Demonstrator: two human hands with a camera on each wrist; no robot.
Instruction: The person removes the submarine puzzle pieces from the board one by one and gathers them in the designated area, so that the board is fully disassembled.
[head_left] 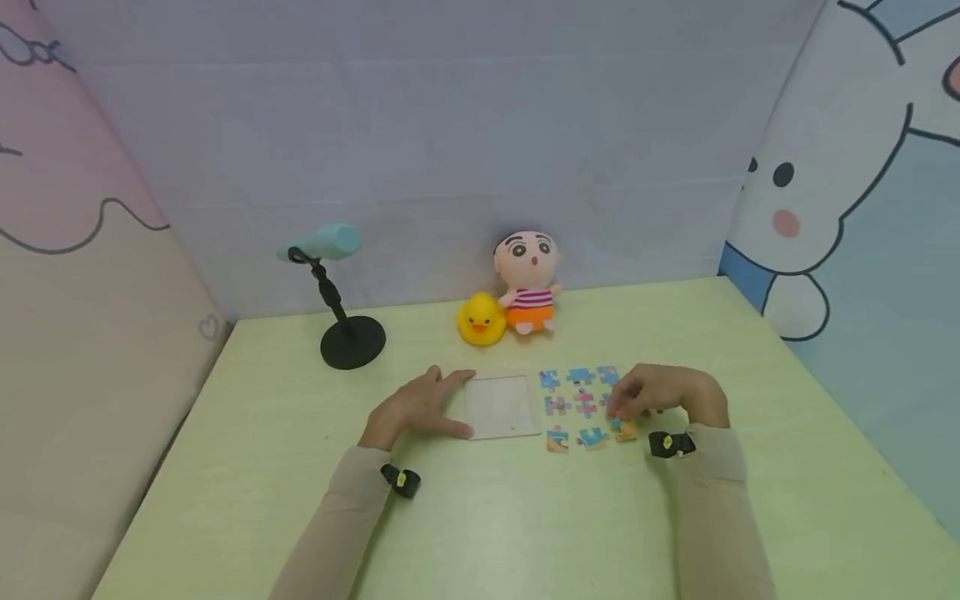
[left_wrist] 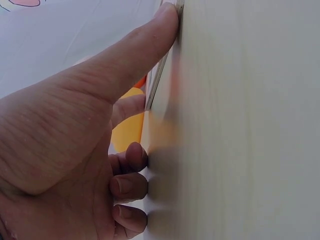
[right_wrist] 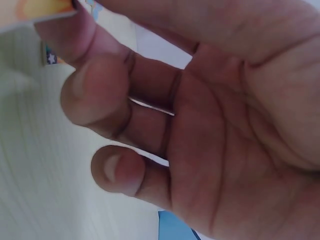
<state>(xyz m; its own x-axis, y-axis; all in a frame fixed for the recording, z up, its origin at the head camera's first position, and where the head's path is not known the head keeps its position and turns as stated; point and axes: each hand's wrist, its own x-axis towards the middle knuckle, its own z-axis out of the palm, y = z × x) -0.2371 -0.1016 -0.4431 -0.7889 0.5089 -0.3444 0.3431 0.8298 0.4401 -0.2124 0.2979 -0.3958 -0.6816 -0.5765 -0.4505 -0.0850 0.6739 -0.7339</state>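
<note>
My left hand (head_left: pixel 420 404) spans the left side of a flat, pale puzzle tray (head_left: pixel 501 407), thumb at its near corner and index finger at its far corner. In the left wrist view the thumb (left_wrist: pixel 135 55) lies along the tray's edge, while the other fingers curl against the table. To the right of the tray, my right hand (head_left: pixel 660 393) pinches an orange and blue puzzle piece (head_left: pixel 624 430). Its printed corner (right_wrist: pixel 40 10) shows at the fingertips in the right wrist view. Several loose puzzle pieces (head_left: pixel 584 405) lie in rows, partly hidden by this hand.
Behind the tray sit a yellow rubber duck (head_left: pixel 481 320) and a plush doll (head_left: pixel 531 283) in striped shirt and orange shorts. A teal cylinder on a black stand (head_left: pixel 352 342) is at the back left. Cloth walls (head_left: pixel 450 125) enclose the pale table (head_left: pixel 480 533).
</note>
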